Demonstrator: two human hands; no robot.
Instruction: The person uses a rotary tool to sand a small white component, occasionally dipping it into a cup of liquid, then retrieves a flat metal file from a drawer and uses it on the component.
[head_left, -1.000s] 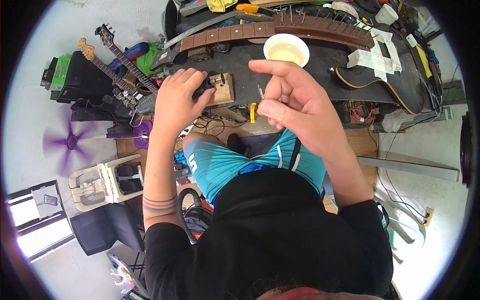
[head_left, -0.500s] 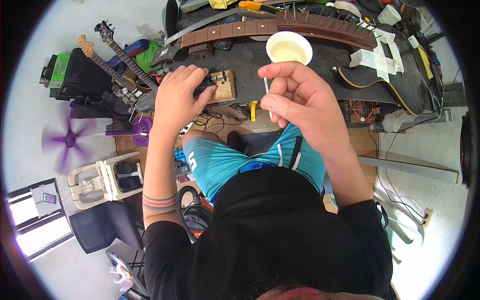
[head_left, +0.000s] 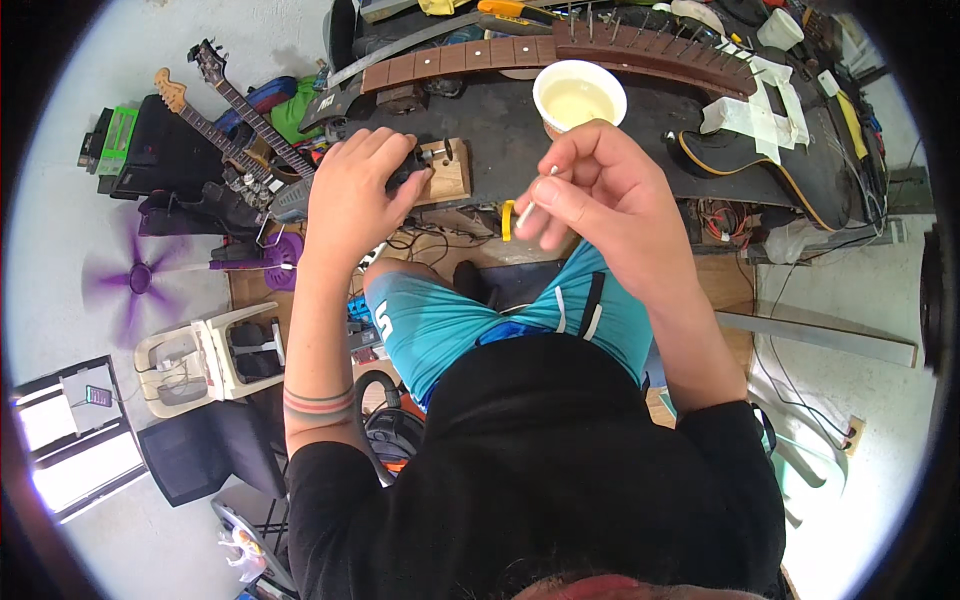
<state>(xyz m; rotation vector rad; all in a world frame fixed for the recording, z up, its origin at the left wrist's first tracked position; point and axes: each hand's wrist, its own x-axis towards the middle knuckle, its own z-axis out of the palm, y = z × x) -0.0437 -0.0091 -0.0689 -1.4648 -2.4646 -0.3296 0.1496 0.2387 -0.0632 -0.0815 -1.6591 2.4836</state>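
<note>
The room has a pale wall, with two electric guitars [head_left: 255, 115] standing beyond the left end of the table [head_left: 490, 130], a purple fan [head_left: 138, 280] below them and a cream plastic chair [head_left: 230, 350] below the fan. The table's top is dark and crowded toward its far edge.

Over the near edge of the table, right of its middle, my right grip [head_left: 605, 195] pinches a thin whitish rod [head_left: 527, 212] between thumb and fingers; the rod slants, its lower end pointing down to the left, and it hangs in the air clear of the tabletop. Just beyond my knuckles, a cup [head_left: 580, 68] with a white rim holds pale yellowish liquid.

My left grip [head_left: 362, 185] is bent over a dark fitting at the near edge, toward the left end. The fingers hide most of it, so I cannot tell whether they are closed around it. A wooden block [head_left: 455, 180] lies just right of those fingers.

Along the far edge runs a brown fretboard [head_left: 455, 59] with pale dot inlays, and to its right a brown rack [head_left: 640, 52] with a row of upright metal pins. Near the right end lies a black guitar body [head_left: 800, 180] with pale edging, partly covered with masking tape [head_left: 745, 118].
</note>
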